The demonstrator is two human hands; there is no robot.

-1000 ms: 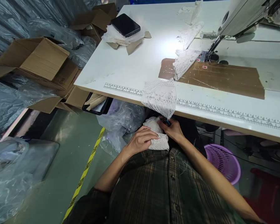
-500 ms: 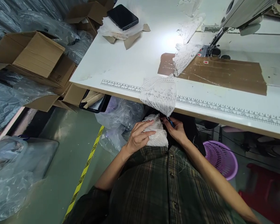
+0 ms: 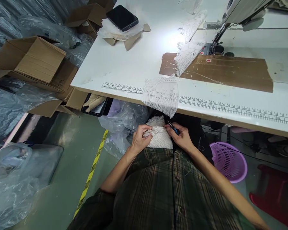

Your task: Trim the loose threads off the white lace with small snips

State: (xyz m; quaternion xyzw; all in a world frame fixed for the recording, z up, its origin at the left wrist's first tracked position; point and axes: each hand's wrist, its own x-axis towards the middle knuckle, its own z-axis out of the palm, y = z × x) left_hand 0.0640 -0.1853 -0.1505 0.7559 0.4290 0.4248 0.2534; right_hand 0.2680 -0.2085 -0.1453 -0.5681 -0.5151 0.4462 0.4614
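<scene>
In my lap lies a bundle of white lace (image 3: 160,138). My left hand (image 3: 138,139) pinches its upper left edge with closed fingers. My right hand (image 3: 181,136) is closed on a small dark blue tool, probably thread snips (image 3: 173,128), whose tip touches the lace. A strip of the same lace (image 3: 162,94) hangs over the front edge of the white table (image 3: 124,64) just above my hands and runs back toward the sewing machine (image 3: 242,12).
A brown cardboard sheet (image 3: 225,68) is taped on the table by the needle. A black phone (image 3: 122,17) rests at the table's far left. Cardboard boxes (image 3: 31,62) and plastic bags stand left; a purple basket (image 3: 228,161) sits under the table.
My left hand has gone from lying over the lace to pinching its edge. Both hands have drawn slightly closer together on the bundle.
</scene>
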